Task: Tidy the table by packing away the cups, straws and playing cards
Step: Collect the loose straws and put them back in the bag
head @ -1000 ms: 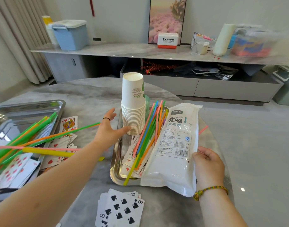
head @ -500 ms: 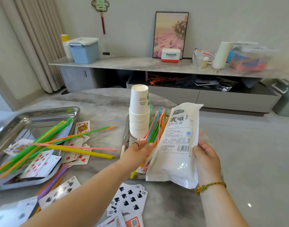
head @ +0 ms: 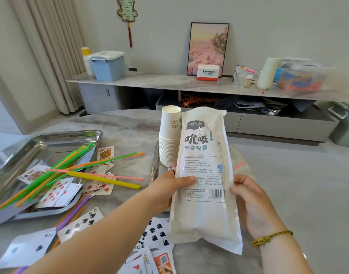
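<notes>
Both hands were on the straw bag [head: 204,175]. The left hand [head: 165,188] pinched its left edge, thumb across the printed front, fingers hidden behind. The right hand [head: 250,200] curled round the right edge at about the same height. The bag was held upright between them, clear of the surface [head: 130,123].

Handling call: thin glossy film, so soft, light and a bit slippery. It looked flat and mostly empty, and would likely flop if held by one corner. Best grip was probably at the mouth, one hand per side, to keep it open. Couldn't tell which end opened.

Loose straws [head: 104,180] lay left of the left hand, across a steel tray [head: 51,149] and the surface. They looked long, thin, light and likely to roll or kink. Better gathered as a bundle near mid-length than picked singly.

The paper cup stack [head: 169,143] stood just beyond the left hand, partly behind the bag's left edge. It was nested, light and crushable, so take it low and gently.

Playing cards [head: 155,232] lay scattered under and left of the left forearm. Flat and slick, so slide them to an edge to lift.
</notes>
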Demonstrator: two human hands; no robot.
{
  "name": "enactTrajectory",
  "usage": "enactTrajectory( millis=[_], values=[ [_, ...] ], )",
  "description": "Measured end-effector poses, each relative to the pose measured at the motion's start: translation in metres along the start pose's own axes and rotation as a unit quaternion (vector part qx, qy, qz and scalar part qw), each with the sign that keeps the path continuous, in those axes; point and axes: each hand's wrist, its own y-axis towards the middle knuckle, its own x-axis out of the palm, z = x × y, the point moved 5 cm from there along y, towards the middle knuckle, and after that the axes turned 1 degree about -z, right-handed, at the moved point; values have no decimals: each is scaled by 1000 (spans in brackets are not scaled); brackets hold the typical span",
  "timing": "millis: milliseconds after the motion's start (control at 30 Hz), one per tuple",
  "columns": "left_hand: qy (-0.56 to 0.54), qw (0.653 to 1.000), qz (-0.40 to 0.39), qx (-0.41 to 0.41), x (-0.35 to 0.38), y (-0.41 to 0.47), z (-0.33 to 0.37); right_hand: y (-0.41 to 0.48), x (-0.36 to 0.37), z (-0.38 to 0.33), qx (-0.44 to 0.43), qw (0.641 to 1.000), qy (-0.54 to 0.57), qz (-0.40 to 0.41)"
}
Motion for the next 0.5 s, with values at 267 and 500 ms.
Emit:
enactTrajectory(
  millis=[267, 500],
  values=[
    [148, 988, 26, 21, -8, -30, 8, -8, 2, 7, 6, 999, -51, -3],
    [243, 967, 68, 37, -16, -49, 8, -7, 1, 1, -30, 998, -29, 36]
  ],
)
